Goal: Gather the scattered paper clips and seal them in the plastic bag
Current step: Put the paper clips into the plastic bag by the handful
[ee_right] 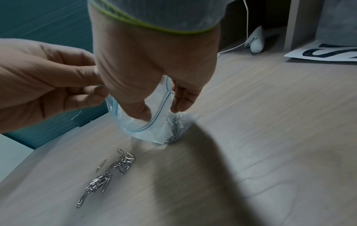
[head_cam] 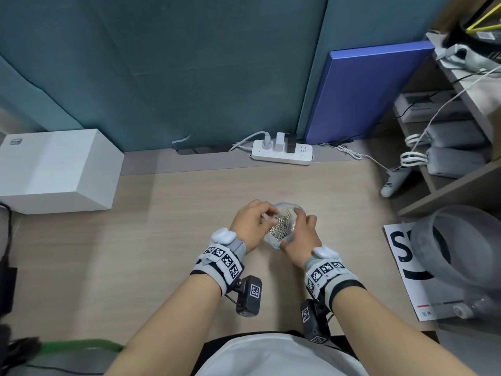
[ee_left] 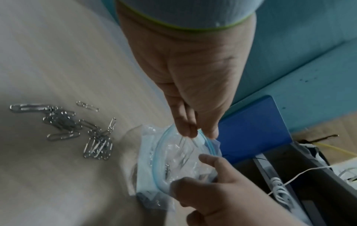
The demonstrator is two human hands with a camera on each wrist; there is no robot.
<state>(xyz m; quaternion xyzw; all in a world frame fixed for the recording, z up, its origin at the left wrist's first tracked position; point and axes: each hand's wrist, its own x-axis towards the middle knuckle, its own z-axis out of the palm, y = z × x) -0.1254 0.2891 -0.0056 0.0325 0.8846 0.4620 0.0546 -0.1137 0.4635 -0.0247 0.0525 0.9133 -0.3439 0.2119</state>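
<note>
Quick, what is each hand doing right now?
Left hand: pinches the plastic bag rim.
Right hand: grips the bag's other side, holding it open.

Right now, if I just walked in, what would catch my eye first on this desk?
Two hands meet mid-desk around a clear plastic bag with a blue zip rim: the left hand and right hand each pinch its mouth open. Beside the bag lies a heap of loose paper clips on the wooden desk.

Light wood desk (head_cam: 168,213) against teal wall panels (head_cam: 162,63). White box (head_cam: 54,169) far left, power strip (head_cam: 282,154) at desk's back edge, blue board (head_cam: 360,93) leaning on wall, shelf unit (head_cam: 455,185) with cables right.
</note>
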